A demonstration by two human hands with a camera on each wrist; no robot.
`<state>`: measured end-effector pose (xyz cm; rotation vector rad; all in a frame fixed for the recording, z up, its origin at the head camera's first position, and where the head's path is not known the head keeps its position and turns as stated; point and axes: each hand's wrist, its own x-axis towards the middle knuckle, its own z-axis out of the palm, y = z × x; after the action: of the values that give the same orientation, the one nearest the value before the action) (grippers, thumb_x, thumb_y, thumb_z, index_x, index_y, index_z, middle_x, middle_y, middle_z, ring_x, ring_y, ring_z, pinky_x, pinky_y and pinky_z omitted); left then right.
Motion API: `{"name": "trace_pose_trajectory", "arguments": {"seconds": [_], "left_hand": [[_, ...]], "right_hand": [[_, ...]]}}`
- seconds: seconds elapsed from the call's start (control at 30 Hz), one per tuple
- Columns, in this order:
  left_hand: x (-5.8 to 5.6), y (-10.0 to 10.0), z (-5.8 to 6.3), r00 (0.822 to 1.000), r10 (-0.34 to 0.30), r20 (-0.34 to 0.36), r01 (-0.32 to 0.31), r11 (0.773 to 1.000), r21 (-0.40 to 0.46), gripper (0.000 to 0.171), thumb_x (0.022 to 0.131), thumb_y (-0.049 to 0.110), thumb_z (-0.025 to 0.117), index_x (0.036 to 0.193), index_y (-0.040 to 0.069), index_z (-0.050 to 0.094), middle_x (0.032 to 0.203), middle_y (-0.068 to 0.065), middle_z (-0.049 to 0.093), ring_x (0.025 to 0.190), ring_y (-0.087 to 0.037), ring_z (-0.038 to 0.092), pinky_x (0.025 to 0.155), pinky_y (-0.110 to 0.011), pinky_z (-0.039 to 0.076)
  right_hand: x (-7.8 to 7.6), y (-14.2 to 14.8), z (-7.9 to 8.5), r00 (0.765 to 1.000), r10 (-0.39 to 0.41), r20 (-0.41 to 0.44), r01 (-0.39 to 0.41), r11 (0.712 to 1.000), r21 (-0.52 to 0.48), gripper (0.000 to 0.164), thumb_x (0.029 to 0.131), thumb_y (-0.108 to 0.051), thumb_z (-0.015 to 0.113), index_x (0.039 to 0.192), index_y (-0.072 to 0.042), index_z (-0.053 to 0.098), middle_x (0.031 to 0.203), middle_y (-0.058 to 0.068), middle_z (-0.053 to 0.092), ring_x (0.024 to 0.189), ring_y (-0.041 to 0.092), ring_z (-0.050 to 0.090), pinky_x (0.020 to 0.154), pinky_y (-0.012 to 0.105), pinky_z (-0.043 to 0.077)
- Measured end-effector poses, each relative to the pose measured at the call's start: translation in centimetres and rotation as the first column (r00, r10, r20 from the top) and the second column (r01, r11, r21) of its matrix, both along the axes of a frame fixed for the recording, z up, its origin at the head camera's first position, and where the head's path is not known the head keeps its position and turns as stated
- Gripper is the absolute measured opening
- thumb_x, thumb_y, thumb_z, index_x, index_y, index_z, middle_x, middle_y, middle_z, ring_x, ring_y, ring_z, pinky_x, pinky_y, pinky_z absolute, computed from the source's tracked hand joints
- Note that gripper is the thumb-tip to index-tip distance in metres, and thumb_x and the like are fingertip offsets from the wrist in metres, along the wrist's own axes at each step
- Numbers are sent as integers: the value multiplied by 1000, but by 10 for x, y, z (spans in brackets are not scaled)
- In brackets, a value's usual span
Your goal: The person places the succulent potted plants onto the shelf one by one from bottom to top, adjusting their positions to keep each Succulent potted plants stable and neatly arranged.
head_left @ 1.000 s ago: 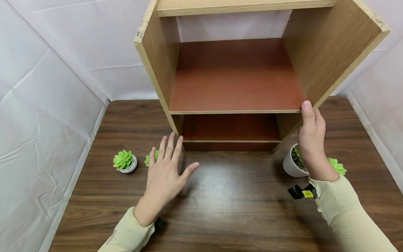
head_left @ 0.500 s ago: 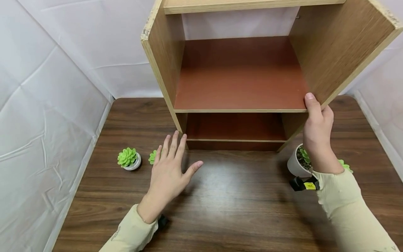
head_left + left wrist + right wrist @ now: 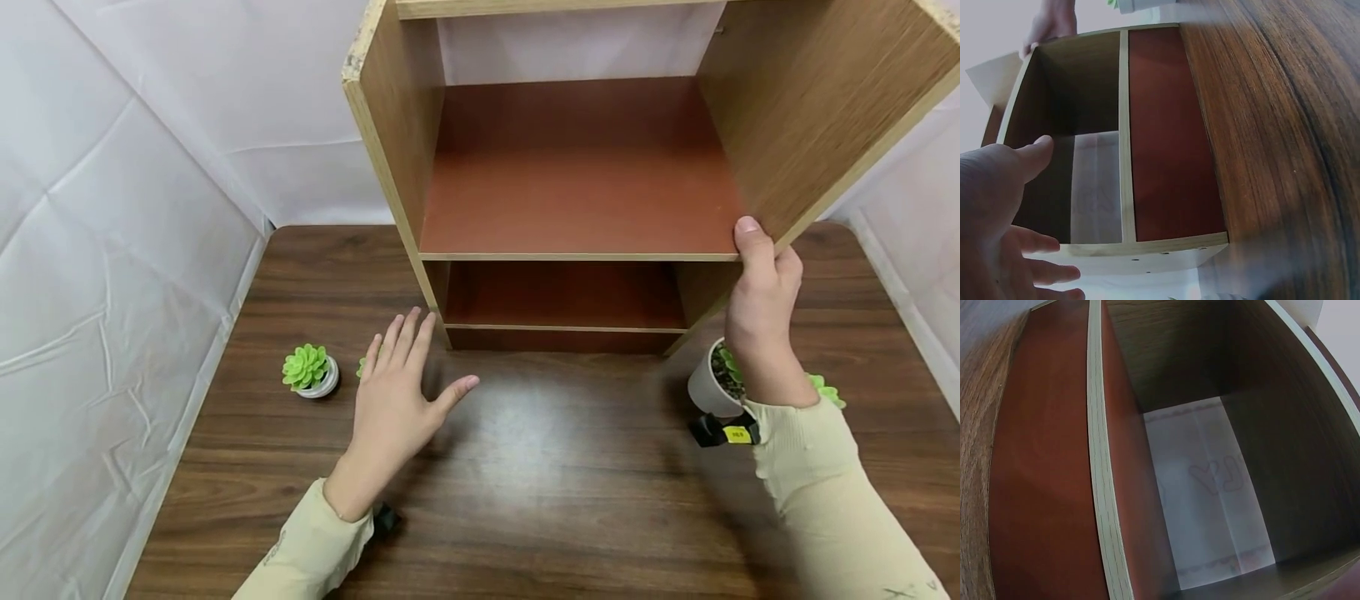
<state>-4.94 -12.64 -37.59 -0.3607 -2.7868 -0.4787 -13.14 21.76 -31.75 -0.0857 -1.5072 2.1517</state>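
A wooden shelf unit with red-brown shelves stands upright on the table in the head view. My right hand grips the front edge of its right side panel. The thumb lies inside above the middle shelf, and the other fingers are mostly hidden behind the panel. With fingers spread, my left hand is near the lower left panel; whether it touches cannot be told. In the left wrist view, that same left hand shows beside the unit. The right wrist view is filled by the unit's interior.
A small green succulent in a white pot sits on the dark wood table at left. Another succulent is mostly hidden by the left hand. A white potted plant and more green leaves are by the right wrist. White sheeting surrounds the table.
The head view has shifted slightly, moving the scene right. My right thumb reaches a little farther above the middle shelf's edge. The left hand keeps nearly the same spread pose.
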Motion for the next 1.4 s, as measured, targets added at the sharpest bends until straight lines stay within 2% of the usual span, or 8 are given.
{"name": "trace_pose_trajectory", "arguments": {"seconds": [0.17,0.33,0.6,0.9,1.03,1.27,1.4], "left_hand": [[-3,-4,-1,998,25,-49,-20,994,106,84,78,64,56,138,9,39,139,-8,39,131,-24,26,103,-47,20],[-5,-10,-3,997,66,-50,-56,981,184,81,77,62,59,136,8,43,138,-7,40,131,-21,27,101,-47,23],[-7,-28,-6,983,126,-131,-92,966,240,76,74,56,67,129,6,51,131,-8,48,126,-25,36,96,-55,27],[-3,-45,-7,975,190,-114,-147,941,304,73,75,52,68,129,6,50,133,-6,47,126,-23,36,100,-46,26],[-2,-50,-8,966,213,-145,-152,924,350,70,76,47,70,129,6,51,133,-3,47,126,-21,36,101,-44,26],[-3,-60,-11,947,246,-207,-139,894,426,57,79,35,71,125,5,53,130,-1,49,121,-18,41,96,-42,34],[-2,-67,-14,938,271,-215,-154,884,442,58,79,32,72,126,5,53,130,-1,49,123,-19,39,98,-41,31]], "right_hand": [[-2,1,0,1000,-4,-7,4,1000,-14,25,88,-16,56,101,3,64,88,15,63,81,22,59,74,28,45],[-2,3,2,1000,-12,-6,12,1000,-5,26,88,-17,56,102,4,64,90,15,62,82,22,59,75,28,45],[-4,4,4,1000,-11,1,11,999,31,28,89,-19,54,107,2,63,97,17,61,89,25,57,79,30,43],[-4,4,5,1000,8,-28,-9,1000,-21,27,89,-15,54,105,4,63,93,18,62,88,26,58,80,31,44],[-4,5,6,999,17,-38,-19,999,-50,27,89,-14,54,103,6,63,91,18,62,85,25,59,77,30,45],[-2,10,9,999,-2,-42,0,998,-55,26,88,-13,52,103,6,63,92,19,62,85,25,59,76,30,45],[-1,11,9,999,-9,-43,6,998,-57,27,87,-12,52,104,6,63,94,19,62,86,26,58,77,30,44]]}}
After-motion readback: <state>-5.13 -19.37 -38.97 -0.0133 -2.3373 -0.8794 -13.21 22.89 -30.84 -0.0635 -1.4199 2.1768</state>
